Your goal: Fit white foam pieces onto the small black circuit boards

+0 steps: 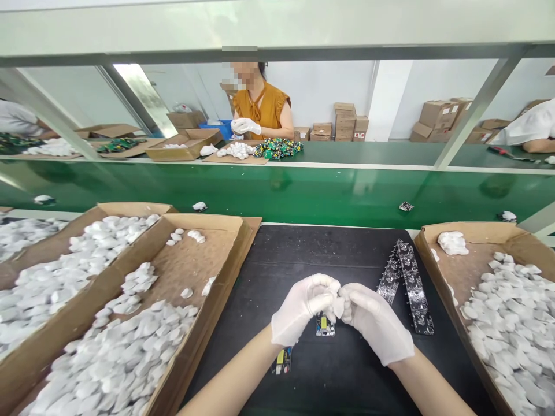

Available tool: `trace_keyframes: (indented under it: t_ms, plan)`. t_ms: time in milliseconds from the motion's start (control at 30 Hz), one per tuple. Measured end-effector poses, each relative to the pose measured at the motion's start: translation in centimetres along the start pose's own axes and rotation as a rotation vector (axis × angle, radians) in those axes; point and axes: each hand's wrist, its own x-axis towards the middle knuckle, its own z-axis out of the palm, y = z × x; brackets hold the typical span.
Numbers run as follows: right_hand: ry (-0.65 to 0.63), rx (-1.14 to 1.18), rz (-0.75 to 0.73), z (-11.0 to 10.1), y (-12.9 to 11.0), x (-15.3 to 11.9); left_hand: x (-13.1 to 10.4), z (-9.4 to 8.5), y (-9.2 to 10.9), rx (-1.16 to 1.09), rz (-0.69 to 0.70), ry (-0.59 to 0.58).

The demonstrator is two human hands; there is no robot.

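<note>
My left hand point(303, 309) and my right hand point(376, 323), both in white gloves, meet over the black mat point(342, 375). Their fingers are closed in a pinch around a small white piece point(339, 308), whose kind I cannot make out. Right below the fingertips lies a small circuit board point(325, 326) with a yellow component, partly covered by the hands. Another circuit board point(282, 360) rests by my left forearm, which hides part of it. To the right of my right hand, two black circuit board strips point(415, 289) lie on the mat at an angle to each other.
Cardboard trays point(236, 254) of white pieces stand on the left, and another tray point(437, 231) is on the right. Behind runs a green conveyor belt point(303, 196) carrying several small items. Across it, a gloved person point(262, 110) sits by a circuit board pile point(280, 149).
</note>
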Motion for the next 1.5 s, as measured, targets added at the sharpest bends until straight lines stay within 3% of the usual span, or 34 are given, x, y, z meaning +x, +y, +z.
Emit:
trace_keyframes:
  t_ms: [200, 400, 500, 667, 767, 1000, 1267, 1400, 1500]
  plan:
    - [0.019, 0.158, 0.049, -0.6, 0.0, 0.1, 0.1, 0.1, 0.1, -0.062, -0.039, 0.035]
    - [0.113, 0.29, 0.122, -1.4, -0.6, 0.4, 0.3, 0.5, 0.5, -0.102, 0.041, 0.032]
    - [0.157, 0.16, 0.086, -1.1, -0.9, 0.2, 0.1, 0.7, 0.8, -0.05, 0.064, 0.059]
    - [0.258, -0.568, -0.05, 0.2, -0.2, -0.3, 0.0, 1.1, 0.9, 0.059, 0.093, 0.098]
    - [0.298, -0.778, -0.117, 0.5, 0.3, -0.5, 0.0, 1.2, 0.7, 0.027, 0.048, 0.1]
    - [0.177, -0.571, -0.134, 0.4, -0.4, -0.8, 0.0, 0.7, 0.5, -0.005, 0.042, 0.049]
    - [0.244, -0.495, -0.144, -0.3, -0.3, -0.5, -0.3, 1.0, 1.0, -0.137, 0.003, 0.032]
    - [0.193, -0.638, -0.157, -0.2, -0.6, -0.7, -0.2, 0.7, 1.3, -0.054, 0.092, 0.037]
    - [0.139, -0.77, -0.107, 0.2, -0.7, -0.9, 0.0, 0.7, 1.1, -0.039, 0.08, 0.013]
